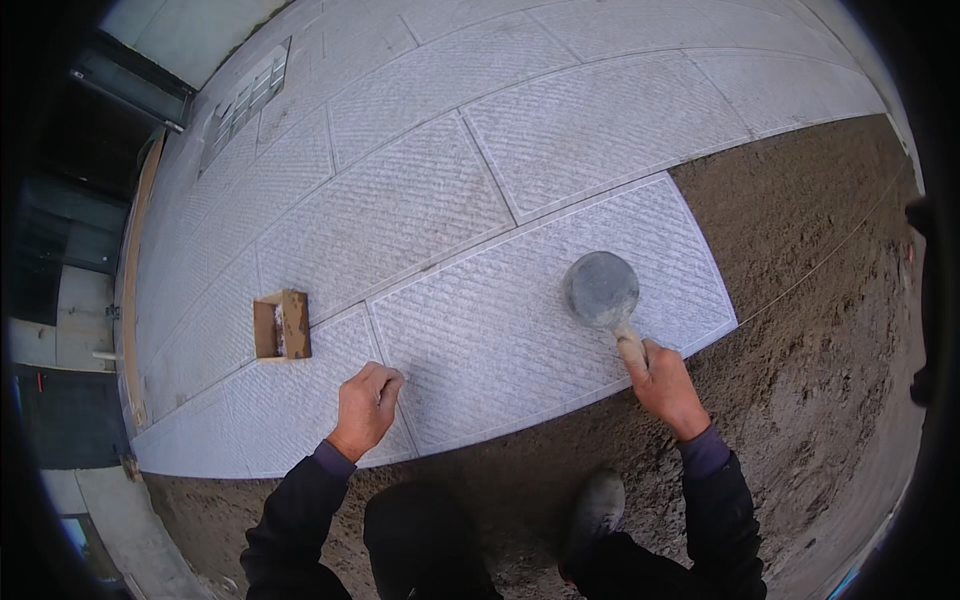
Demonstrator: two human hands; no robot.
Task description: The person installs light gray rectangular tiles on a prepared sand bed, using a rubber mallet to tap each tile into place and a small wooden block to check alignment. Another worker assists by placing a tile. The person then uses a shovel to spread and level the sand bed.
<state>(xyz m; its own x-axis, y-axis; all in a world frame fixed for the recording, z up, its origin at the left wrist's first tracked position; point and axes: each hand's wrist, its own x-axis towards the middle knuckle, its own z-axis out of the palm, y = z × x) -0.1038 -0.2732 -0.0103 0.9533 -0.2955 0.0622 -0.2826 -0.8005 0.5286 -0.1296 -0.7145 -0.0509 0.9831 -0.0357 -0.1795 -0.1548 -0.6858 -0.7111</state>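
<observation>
My right hand (668,390) is wrapped round the pale handle of a rubber mallet (601,289). The mallet's round grey head is over the right part of a grooved stone paving slab (510,310); whether it touches the slab I cannot tell. Over the joint at that slab's left end, my left hand (366,405) is closed, thumb against the fingers. What it holds, if anything, is hidden. To its upper left, a small open cardboard box (282,325) with pale bits inside rests on the neighbouring slabs.
Laid slabs (390,215) stretch away beyond, with a metal grate (250,100) at the far left. Bare brown soil (800,210) borders the slab on the right and near side, crossed by a thin string (838,243). My shoe (600,505) stands on the soil.
</observation>
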